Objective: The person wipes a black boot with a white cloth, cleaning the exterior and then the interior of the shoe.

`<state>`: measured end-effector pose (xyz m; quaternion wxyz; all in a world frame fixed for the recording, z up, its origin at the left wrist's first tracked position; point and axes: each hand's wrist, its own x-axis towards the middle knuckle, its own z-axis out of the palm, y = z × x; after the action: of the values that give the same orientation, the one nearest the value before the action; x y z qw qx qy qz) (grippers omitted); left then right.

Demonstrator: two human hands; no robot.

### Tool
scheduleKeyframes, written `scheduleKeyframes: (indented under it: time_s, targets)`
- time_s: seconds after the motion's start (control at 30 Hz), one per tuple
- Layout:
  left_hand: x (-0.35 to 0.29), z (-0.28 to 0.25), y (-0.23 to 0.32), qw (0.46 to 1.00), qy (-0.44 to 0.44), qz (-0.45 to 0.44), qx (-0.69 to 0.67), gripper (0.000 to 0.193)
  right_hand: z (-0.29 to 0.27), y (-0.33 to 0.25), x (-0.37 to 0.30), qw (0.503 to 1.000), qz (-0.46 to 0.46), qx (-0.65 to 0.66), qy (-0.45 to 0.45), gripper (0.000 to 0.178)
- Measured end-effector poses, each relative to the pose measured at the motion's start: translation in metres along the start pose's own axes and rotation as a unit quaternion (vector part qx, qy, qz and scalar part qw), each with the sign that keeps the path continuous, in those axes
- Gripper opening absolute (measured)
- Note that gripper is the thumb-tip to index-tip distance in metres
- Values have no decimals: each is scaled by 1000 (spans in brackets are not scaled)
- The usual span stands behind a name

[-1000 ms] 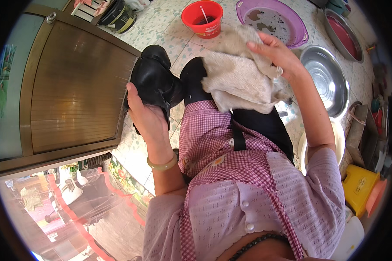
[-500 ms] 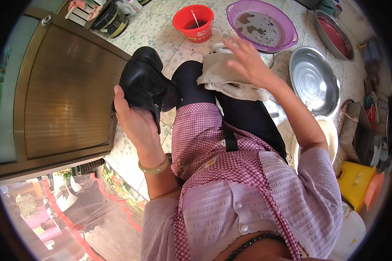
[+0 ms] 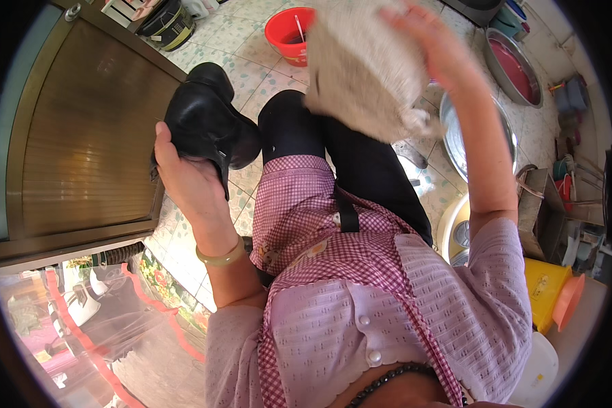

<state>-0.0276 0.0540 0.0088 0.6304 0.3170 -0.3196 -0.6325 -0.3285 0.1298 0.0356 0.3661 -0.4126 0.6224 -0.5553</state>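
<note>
My left hand point(image 3: 192, 170) is closed on a shiny black leather boot point(image 3: 200, 115), thumb up along its near left side. The boot's rounded end points away from me, and the palm and fingers under it are partly hidden. On the right, my right hand point(image 3: 425, 44) is raised and smeared by motion. It grips a beige-grey cloth point(image 3: 364, 68) by the far right edge. The cloth hangs spread out above and beyond my right knee point(image 3: 370, 153), hiding part of the floor behind it.
A red bucket point(image 3: 285, 37) with a thin white stick stands ahead. At right are a metal basin point(image 3: 459, 136), an oval basin of reddish content point(image 3: 489, 64), a pale basin point(image 3: 449, 228) and a yellow container point(image 3: 544, 289). A brown door panel point(image 3: 88, 136) borders the left.
My right hand has taken hold of the cloth that lay over my right knee and lifted it up and away. The boot in my left hand stays at about the same place.
</note>
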Motion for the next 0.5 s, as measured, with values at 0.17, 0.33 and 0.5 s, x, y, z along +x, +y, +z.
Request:
scheduleKeyframes:
  time_s: [0.17, 0.33, 0.5]
  targets:
    - [1, -5, 0, 1000, 10, 20, 0, 31, -1, -23, 14, 979, 109, 135, -110, 43]
    - [-2, -9, -4, 999, -17, -14, -36, 38, 36, -25, -8, 978, 99, 181, -35, 41]
    - [-13, -2, -3, 996, -52, -32, -63, 43, 86, 5, -17, 957, -285, -15, -51, 35]
